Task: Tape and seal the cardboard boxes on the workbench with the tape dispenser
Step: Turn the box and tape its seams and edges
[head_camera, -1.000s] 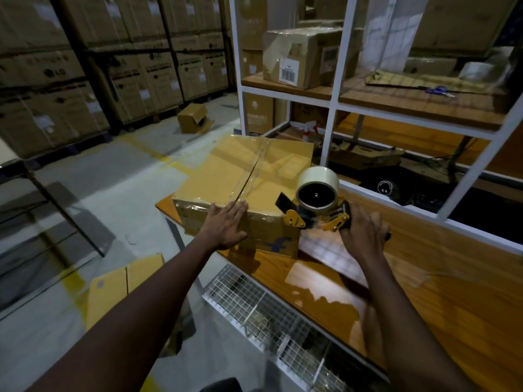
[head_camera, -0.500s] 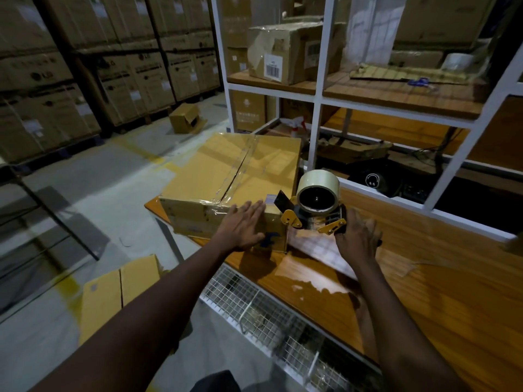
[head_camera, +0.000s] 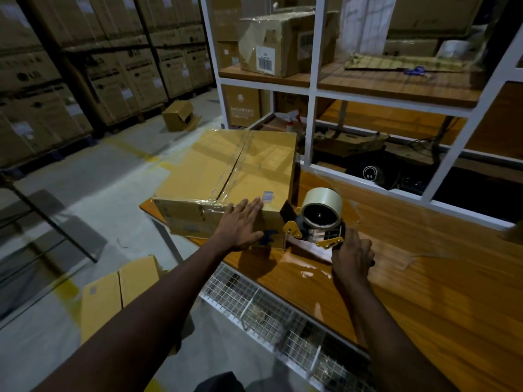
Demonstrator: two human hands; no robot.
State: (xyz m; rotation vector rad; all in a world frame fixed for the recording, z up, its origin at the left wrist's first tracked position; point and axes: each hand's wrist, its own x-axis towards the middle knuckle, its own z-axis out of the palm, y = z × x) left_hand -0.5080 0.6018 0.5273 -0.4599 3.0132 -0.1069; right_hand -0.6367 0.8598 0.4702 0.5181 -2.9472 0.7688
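Head view, one cardboard box (head_camera: 226,176) on the tabletop (head_camera: 424,292) corner, left hand (head_camera: 240,226) flat with fingers straight on its near face, right hand (head_camera: 351,254) gripping one tape dispenser (head_camera: 314,222) just beside the box, one tape roll (head_camera: 322,206) on it

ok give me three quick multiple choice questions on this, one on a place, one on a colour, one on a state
1. Where is the tape dispenser relative to the cardboard box? A on top of it; B at its near right corner; C behind it.
2. What colour is the tape roll? A blue; B red; C pale cream.
3. How is the left hand? A flat, fingers straight, on the box; B gripping the dispenser; C hanging idle.

1 B: the right hand holds it beside that corner. 2 C: the roll looks off-white. 3 A: its palm lies on the box's near edge.
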